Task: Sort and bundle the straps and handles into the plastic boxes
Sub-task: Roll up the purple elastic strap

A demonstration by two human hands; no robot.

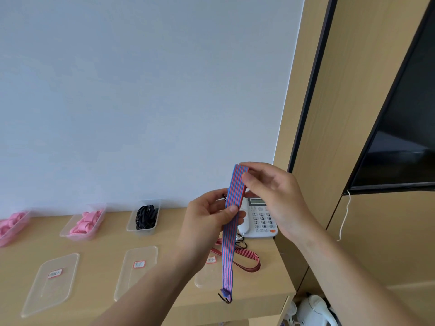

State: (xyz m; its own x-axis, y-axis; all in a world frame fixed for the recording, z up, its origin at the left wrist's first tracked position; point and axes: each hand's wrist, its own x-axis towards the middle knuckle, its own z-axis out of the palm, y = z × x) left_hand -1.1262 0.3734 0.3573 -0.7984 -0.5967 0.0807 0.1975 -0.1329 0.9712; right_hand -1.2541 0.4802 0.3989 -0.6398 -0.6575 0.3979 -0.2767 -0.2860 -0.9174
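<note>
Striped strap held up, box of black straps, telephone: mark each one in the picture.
striped strap (pixel 236 189), head view, on the band just below its top fold.
box of black straps (pixel 140 231), head view, on its clear front wall.
telephone (pixel 262 220), head view, on the keypad.

Bright even daylight, soft faint shadows, wide-angle bending at edges, slight blur overall, no glare

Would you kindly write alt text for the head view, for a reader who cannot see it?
Two hands hold a blue-and-red striped strap upright over a desk: the right hand pinches its top, the left hand its middle. Behind stand open boxes of pink pieces and black straps, with lids in front and a phone and red strap at right.
</note>
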